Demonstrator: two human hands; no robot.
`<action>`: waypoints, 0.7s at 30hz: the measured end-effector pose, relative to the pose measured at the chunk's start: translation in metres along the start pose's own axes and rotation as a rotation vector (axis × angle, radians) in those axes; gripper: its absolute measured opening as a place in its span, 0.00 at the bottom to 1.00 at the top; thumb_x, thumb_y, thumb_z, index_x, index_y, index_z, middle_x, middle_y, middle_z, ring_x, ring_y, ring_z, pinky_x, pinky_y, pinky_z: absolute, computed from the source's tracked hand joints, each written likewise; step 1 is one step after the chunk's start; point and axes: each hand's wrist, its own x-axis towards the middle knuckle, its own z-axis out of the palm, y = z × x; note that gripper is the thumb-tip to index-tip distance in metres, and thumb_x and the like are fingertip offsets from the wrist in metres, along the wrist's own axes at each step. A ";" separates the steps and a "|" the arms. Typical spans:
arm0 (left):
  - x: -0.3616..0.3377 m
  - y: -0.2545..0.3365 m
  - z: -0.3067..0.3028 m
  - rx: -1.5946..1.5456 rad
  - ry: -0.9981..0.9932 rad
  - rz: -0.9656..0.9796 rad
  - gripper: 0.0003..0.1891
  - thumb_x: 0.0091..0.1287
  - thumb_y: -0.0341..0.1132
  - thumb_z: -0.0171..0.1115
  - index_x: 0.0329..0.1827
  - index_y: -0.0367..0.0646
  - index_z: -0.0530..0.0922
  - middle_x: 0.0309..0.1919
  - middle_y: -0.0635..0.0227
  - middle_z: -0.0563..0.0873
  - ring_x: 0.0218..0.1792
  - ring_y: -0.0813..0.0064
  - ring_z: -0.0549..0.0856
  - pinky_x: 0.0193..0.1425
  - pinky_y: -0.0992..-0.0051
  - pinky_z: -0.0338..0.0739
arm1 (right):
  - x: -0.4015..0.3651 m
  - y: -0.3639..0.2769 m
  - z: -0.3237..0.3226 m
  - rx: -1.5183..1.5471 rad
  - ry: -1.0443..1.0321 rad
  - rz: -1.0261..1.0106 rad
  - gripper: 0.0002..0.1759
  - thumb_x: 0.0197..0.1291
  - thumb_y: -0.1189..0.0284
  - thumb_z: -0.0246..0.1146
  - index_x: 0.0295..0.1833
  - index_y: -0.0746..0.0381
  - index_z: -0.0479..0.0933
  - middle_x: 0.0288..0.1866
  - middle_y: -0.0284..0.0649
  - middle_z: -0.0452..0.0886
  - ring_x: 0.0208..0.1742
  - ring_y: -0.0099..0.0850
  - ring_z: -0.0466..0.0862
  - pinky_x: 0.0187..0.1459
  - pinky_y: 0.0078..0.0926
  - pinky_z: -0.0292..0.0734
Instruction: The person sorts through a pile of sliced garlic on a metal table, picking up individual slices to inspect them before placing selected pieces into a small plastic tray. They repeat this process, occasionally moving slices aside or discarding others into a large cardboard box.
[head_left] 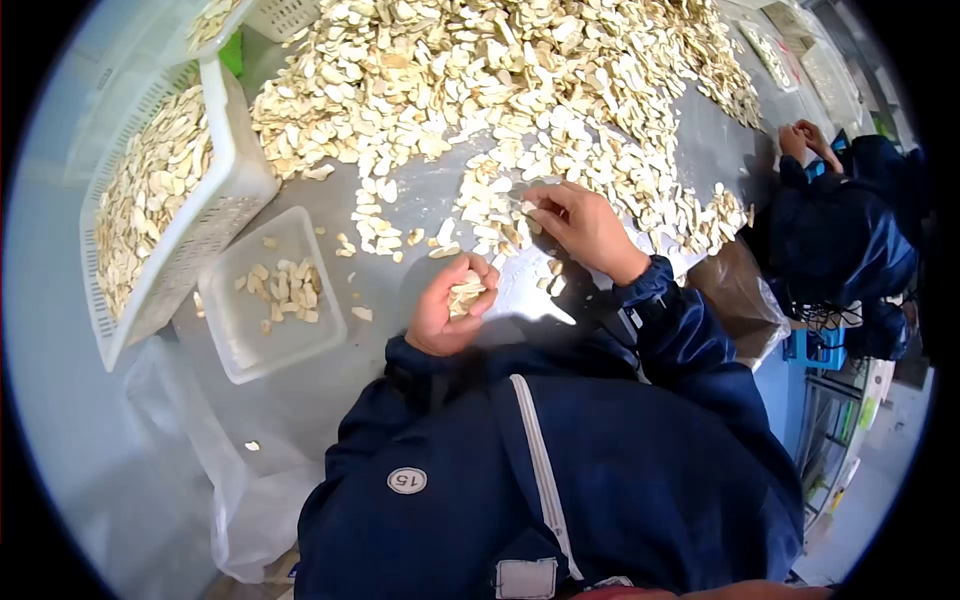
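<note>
Pale dried slices (450, 60) lie in a large heap over the grey metal table (425, 190). My left hand (452, 305) is curled, palm up, around several slices, close to the table's near edge. To its right and farther forward, my right hand (582, 228) has thumb and index finger pinched on a single slice, just above loose slices. A shallow translucent tray (225, 330) with some slices in it stands left of my left hand.
At the left, a white perforated basket (225, 170) is full of slices. A clear plastic bag (240, 510) hangs at lower left. Another bag (735, 300) is at the near right edge. A co-worker in dark clothing (835, 225) is at the right.
</note>
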 end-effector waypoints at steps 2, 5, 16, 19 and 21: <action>0.007 -0.001 0.002 0.045 -0.033 -0.038 0.13 0.85 0.41 0.48 0.52 0.40 0.73 0.47 0.59 0.75 0.33 0.79 0.75 0.12 0.90 0.61 | -0.007 0.006 -0.003 0.213 -0.036 0.183 0.15 0.72 0.72 0.67 0.60 0.64 0.85 0.42 0.39 0.89 0.39 0.28 0.88 0.44 0.25 0.83; 0.010 -0.001 0.005 0.113 -0.031 -0.069 0.12 0.85 0.41 0.48 0.52 0.40 0.73 0.47 0.59 0.76 0.32 0.79 0.74 0.13 0.89 0.59 | -0.013 0.021 0.001 0.466 -0.058 0.298 0.15 0.75 0.70 0.65 0.60 0.69 0.84 0.41 0.36 0.89 0.41 0.19 0.86 0.46 0.21 0.82; 0.003 -0.007 0.012 0.218 0.046 -0.065 0.15 0.86 0.42 0.46 0.52 0.39 0.74 0.44 0.59 0.77 0.27 0.80 0.73 0.13 0.87 0.58 | -0.027 0.024 -0.003 0.235 0.068 0.261 0.15 0.75 0.70 0.64 0.59 0.67 0.83 0.38 0.39 0.86 0.38 0.26 0.84 0.43 0.26 0.80; 0.006 -0.016 0.029 0.260 0.182 -0.054 0.16 0.86 0.43 0.44 0.52 0.39 0.74 0.44 0.59 0.78 0.23 0.81 0.71 0.13 0.87 0.57 | -0.048 -0.004 -0.005 0.455 -0.008 0.151 0.15 0.75 0.69 0.66 0.58 0.67 0.83 0.41 0.41 0.87 0.39 0.27 0.85 0.43 0.26 0.81; 0.007 -0.020 0.046 0.290 0.270 -0.064 0.16 0.86 0.43 0.44 0.52 0.38 0.74 0.44 0.58 0.78 0.21 0.81 0.70 0.13 0.87 0.57 | -0.060 -0.020 -0.001 0.587 -0.088 -0.064 0.14 0.75 0.68 0.67 0.58 0.67 0.83 0.44 0.44 0.86 0.42 0.30 0.86 0.45 0.28 0.82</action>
